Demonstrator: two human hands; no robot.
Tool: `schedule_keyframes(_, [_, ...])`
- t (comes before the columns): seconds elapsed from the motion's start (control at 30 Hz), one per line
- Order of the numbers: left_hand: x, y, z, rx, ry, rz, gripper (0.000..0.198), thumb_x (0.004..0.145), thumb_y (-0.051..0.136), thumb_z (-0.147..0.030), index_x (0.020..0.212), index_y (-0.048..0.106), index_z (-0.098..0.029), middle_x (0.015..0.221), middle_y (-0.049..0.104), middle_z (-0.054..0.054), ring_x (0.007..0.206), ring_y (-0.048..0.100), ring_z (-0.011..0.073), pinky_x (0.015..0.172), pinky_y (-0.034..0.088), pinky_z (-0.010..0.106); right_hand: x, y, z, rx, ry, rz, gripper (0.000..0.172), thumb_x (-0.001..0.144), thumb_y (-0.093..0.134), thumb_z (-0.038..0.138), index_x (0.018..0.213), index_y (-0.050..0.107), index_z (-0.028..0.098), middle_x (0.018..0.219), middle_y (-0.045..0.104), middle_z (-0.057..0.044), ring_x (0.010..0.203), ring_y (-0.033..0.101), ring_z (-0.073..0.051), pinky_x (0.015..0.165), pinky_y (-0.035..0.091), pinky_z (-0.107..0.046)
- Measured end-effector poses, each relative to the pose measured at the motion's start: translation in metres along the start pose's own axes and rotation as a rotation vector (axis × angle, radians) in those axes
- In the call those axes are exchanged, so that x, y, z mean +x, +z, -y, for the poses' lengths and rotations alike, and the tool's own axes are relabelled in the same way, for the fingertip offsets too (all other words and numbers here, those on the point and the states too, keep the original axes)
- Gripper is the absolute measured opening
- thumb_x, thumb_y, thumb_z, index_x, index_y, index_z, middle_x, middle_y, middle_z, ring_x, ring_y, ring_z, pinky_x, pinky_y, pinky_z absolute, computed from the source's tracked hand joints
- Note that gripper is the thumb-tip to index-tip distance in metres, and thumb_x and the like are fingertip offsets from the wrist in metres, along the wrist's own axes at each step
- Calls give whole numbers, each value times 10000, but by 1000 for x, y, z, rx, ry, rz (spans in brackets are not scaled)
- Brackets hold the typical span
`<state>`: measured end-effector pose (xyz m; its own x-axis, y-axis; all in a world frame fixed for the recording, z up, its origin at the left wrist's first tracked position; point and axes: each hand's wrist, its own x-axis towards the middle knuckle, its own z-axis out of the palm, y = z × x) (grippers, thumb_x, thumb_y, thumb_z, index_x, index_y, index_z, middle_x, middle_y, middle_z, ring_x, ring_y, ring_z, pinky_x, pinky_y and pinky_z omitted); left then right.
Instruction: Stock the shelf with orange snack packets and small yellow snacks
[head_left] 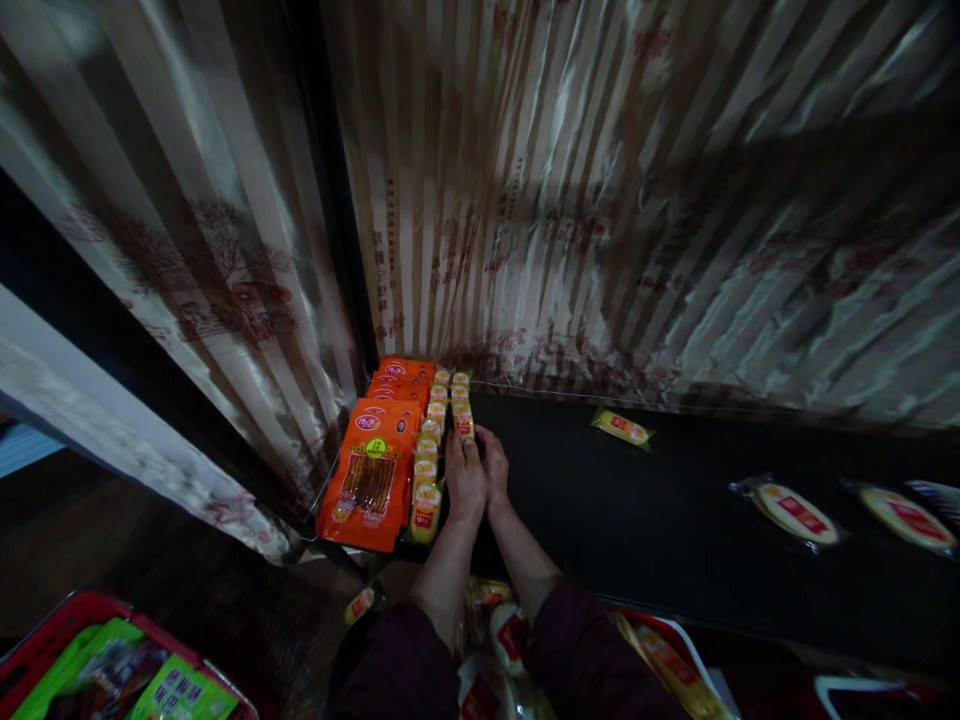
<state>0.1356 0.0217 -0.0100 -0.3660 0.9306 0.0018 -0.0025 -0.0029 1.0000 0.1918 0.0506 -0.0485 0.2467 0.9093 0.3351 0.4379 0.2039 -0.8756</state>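
Both hands reach forward over the left part of a black shelf (637, 520). My left hand (465, 478) and my right hand (493, 466) come together at the near end of a row of small yellow-wrapped snacks (462, 405), fingers closed round the nearest packet. Just left of them runs a second row of yellow packets (426, 490). Orange snack bags (371, 470) lie overlapped at the shelf's left end, beside that row. My fingertips are partly hidden behind the backs of the hands.
A single yellow packet (624, 428) and oval wrapped packs (795, 513) lie on the shelf to the right. Patterned curtains (600, 200) hang behind. A red basket (90, 610) holds green bags at lower left. More packets (510, 635) sit below my forearms; one packet (360, 605) lies lower left.
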Motion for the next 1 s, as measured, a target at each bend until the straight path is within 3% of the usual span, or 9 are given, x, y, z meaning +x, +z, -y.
schedule_keyframes(0.4, [20,6,10,-5,-60,-30,366,853,457,-326,1150,609,-175,1276,589,125,1295,433,237,1105,277,346,10,10,-4,-62,13,16,370,744,477,377,1016,632,180,974,651,-94,912,576,-233,839,465,-382])
schedule_keyframes(0.57, [23,7,12,68,-87,-46,408,874,398,-271,1208,570,-114,1372,500,165,1326,401,235,1130,244,353,9,11,-3,-179,2,18,361,768,466,373,1034,629,190,983,655,-92,939,550,-248,843,433,-379])
schedule_keyframes(1.0, [19,9,13,246,-13,12,461,913,305,-271,1282,520,-97,1460,394,137,1380,310,179,1160,198,312,14,5,4,-211,26,101,347,781,482,306,1101,582,218,1008,629,-59,922,560,-208,846,446,-341])
